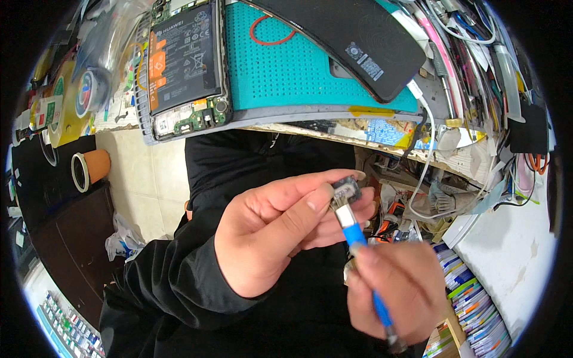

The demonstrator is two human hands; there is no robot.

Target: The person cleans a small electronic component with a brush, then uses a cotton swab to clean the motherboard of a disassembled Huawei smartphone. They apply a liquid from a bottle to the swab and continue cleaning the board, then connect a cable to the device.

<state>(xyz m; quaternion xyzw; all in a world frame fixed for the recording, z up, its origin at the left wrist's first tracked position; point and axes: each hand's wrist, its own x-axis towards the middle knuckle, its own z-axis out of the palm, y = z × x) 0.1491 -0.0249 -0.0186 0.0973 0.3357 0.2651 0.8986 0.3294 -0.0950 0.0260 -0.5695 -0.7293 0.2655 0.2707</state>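
Between the thumb and fingers of my left hand (262, 230) is a small dark rectangular part (353, 184), its exact kind unclear. My right hand (400, 286), slightly blurred, grips a blue-handled brush (353, 231) with a silver ferrule. The brush's short bristles touch or nearly touch the face of the small part. Both hands are above my lap, in front of the bench edge. Beyond them on the bench lies an opened phone (219, 71), its black battery (185, 59) and circuit boards exposed.
A teal perforated mat (268, 77) bears a red rubber band (253, 31) and a flat black device (370, 42). A white cable (428, 131) hangs over the bench edge. Tools and cables crowd the right. Below left stands a terracotta-coloured pot (95, 166).
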